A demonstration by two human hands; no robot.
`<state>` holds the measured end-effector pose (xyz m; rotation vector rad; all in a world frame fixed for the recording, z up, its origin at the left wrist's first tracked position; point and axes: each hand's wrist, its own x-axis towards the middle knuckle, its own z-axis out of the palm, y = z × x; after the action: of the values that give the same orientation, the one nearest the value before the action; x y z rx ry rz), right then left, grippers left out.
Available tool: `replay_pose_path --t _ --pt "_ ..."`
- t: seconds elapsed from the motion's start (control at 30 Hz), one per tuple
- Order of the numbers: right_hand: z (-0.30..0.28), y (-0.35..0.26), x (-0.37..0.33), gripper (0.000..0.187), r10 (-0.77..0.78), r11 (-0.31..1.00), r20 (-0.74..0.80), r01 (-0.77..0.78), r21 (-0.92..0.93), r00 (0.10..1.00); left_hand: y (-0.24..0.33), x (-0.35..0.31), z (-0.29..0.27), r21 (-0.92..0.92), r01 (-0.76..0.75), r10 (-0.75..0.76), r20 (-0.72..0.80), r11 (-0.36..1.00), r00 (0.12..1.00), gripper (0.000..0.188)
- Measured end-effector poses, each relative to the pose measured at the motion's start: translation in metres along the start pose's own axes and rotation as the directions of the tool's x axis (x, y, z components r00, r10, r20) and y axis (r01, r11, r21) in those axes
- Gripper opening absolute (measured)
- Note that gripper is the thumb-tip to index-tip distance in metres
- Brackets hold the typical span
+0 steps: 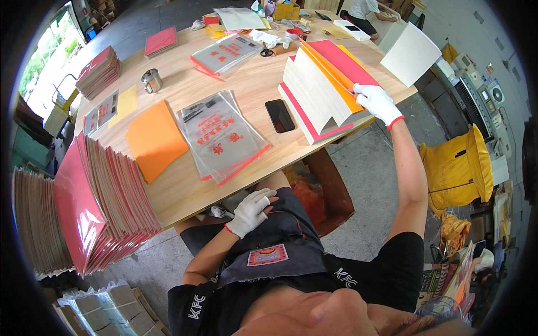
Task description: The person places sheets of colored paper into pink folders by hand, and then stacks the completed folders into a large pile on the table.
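Note:
My right hand [379, 103], in a white glove, pinches the edge of an orange sheet [328, 70] at the right side of a thick paper stack [314, 92]. The orange sheet stands tilted up, with cream pages beside it and pink-red sheets [344, 59] behind and beneath. My left hand [250, 213], also gloved with some fingertips bare, rests on my dark apron [269, 257] below the table edge; its fingers are loosely bent and it holds nothing. Between the hands lie a black phone [279, 116] and clear plastic sleeves [219, 134] with red print.
Orange sheets [157, 140] and a metal cup [151, 80] lie left on the wooden table [246, 173]. A tall pile of wrapped pink-covered packs [106, 196] stands at the left edge. A cardboard box [330, 196] sits below; a yellow bag [457, 168] stands right. Another person [365, 14] sits beyond.

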<state>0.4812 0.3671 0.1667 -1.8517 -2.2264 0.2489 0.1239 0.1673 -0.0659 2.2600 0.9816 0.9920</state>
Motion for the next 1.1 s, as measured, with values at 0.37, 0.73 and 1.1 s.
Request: replay_pose_path --t 0.37,0.73,1.1 --pt "0.001 0.002 0.0 0.033 -0.074 0.996 -0.006 0.074 -0.052 0.997 0.002 0.004 0.001 0.004 -0.024 0.024 0.001 1.0 1.0 0.033" --pt "-0.007 -0.019 -0.016 0.056 -0.172 0.825 -0.114 0.08 -0.559 0.979 0.008 0.013 -0.004 0.025 -0.041 0.04 0.037 0.999 0.998 0.032" --pt "0.004 0.028 -0.098 0.059 0.177 0.983 -0.381 -0.144 0.114 0.907 0.004 0.015 -0.006 0.098 -0.048 0.039 0.093 0.994 0.995 0.033"
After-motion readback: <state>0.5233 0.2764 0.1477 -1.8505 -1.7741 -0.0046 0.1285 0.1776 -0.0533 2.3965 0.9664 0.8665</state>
